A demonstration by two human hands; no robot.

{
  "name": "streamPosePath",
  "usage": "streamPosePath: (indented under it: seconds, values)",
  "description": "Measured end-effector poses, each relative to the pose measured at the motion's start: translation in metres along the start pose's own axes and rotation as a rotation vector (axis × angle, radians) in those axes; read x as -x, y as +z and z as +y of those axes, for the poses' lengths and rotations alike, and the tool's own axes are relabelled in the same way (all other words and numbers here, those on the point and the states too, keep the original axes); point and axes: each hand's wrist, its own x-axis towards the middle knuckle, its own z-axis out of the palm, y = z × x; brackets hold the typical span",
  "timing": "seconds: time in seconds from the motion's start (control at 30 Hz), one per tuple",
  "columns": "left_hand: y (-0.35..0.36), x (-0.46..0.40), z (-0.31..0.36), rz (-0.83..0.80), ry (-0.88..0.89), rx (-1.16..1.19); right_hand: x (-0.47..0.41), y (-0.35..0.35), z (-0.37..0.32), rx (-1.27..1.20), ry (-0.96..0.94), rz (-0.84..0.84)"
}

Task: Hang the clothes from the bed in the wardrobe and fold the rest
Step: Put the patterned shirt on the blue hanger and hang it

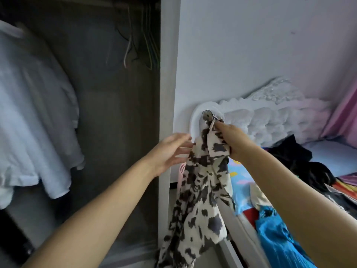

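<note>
Head view shows my right hand up high, fingers curled tight around the top of a cream garment with dark blotches. My left hand has its fingers out straight and just touches the cloth's left edge. It holds nothing.

What could go wrong? The garment is bunched in one fist, and I see no hanger in it. If I carry it to the wardrobe like this, it may slip off the rail or hang all crooked. The long bottom end swings low near the bed, so it could catch on the bed edge when I turn left. Empty hangers hang far up inside the wardrobe, and I think I need one first.

The garment hangs straight down from my right fist, with most of the cloth below the grip and a small bit poking up above my fingers. It is between the wardrobe on the left and the bed on the right. More clothes wait on the bed: a dark pile and a shiny blue cloth.

A white shirt already hangs on the left.
</note>
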Motion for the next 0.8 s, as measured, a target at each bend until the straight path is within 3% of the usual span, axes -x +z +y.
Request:
streamPosePath:
  seconds: [0.1,0.23,0.3,0.43,0.5,0.6,0.73,0.8]
  values:
    - [0.008,0.019,-0.014,0.029,0.117,-0.294,-0.001,0.012,0.001,-0.352,0.144,-0.022]
    - [0.023,0.026,-0.039,0.298,0.373,-0.813,-0.018,0.031,0.004,-0.828,0.266,-0.108]
    - [0.028,0.024,-0.055,0.293,0.348,-0.81,-0.03,0.041,0.006,-0.963,0.281,-0.086]
    - [0.009,0.006,-0.069,0.391,0.091,-0.469,-0.041,0.058,0.003,-1.137,0.218,-0.121]
    - [-0.008,0.003,-0.066,0.407,0.0,-0.212,-0.045,0.053,0.002,-1.081,0.194,-0.102]
    - [-0.03,0.01,-0.051,0.4,0.027,0.06,-0.051,0.028,0.008,-0.837,0.195,-0.052]
    - [-0.042,0.012,-0.02,0.446,0.118,-0.11,-0.044,0.004,0.028,-0.565,0.16,0.032]
    - [-0.043,0.01,-0.007,0.452,0.111,-0.2,-0.034,-0.002,0.035,-0.169,-0.032,0.069]
